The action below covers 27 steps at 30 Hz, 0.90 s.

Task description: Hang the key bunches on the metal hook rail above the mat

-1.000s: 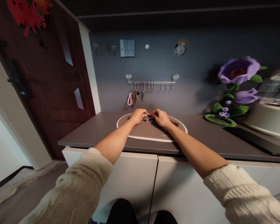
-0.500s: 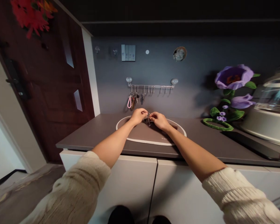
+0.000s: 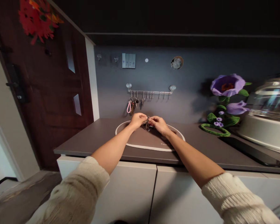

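My left hand (image 3: 138, 120) and my right hand (image 3: 160, 123) meet over an oval brown mat (image 3: 142, 138) with a pale rim. Between their pinched fingertips hangs a small bunch of keys (image 3: 147, 124) on a ring. Both hands are closed on it, the left from one side and the right from the other. Fingers hide part of the ring. Behind my right wrist lies a dark, slim item, mostly covered. Above the hands, a clear hook rail (image 3: 151, 92) on the wall carries several keys (image 3: 136, 102) and a pink strap (image 3: 128, 107) at its left end.
The mat lies on a dark countertop (image 3: 84, 137) above white cabinet doors (image 3: 128, 186). To the right stand a purple flower ornament (image 3: 227, 85), a dome-lidded appliance (image 3: 268, 130) and a flat black panel (image 3: 249, 151). A brown door (image 3: 53, 93) is at the left.
The view has tilted up a little, so everything sits lower in the picture. My hands stay together at the keys, with only slight finger movement.
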Motion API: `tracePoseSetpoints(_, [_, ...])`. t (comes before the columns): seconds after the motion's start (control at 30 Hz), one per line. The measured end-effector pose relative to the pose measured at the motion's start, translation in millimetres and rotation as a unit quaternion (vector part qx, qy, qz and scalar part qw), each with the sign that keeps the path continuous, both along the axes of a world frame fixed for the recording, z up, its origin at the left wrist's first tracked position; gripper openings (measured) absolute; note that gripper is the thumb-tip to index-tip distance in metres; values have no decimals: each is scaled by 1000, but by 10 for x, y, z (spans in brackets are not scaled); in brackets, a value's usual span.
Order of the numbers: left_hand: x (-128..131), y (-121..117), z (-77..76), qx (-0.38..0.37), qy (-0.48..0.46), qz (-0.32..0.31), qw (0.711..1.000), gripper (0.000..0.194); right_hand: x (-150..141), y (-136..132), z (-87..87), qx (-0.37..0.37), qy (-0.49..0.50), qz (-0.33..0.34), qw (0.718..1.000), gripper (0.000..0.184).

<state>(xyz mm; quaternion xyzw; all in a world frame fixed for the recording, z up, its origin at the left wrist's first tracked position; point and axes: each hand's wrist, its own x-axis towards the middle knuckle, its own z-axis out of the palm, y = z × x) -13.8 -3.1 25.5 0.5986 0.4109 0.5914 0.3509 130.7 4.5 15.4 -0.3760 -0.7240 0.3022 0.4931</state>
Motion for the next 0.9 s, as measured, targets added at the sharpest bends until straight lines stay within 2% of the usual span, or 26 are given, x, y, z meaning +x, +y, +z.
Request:
tracePoseSetpoints(0.27, [19,-37,6,-11,-41,-43,998,15,3,-73,48,-45,87,23,995,29])
tracePoseSetpoints(0.53, [27,2,-23,18,-45,-52,997,21,18,-72,73,-63,111,39,991,33])
tracePoseSetpoints(0.73, [22,21,-29,29,-18,2,999,23,8,-31,178,-50,129,21,990,35])
tracePoseSetpoints(0.9, [1,111,-111,43,39,58,997,24,-17,71,330,-45,142,12,989,31])
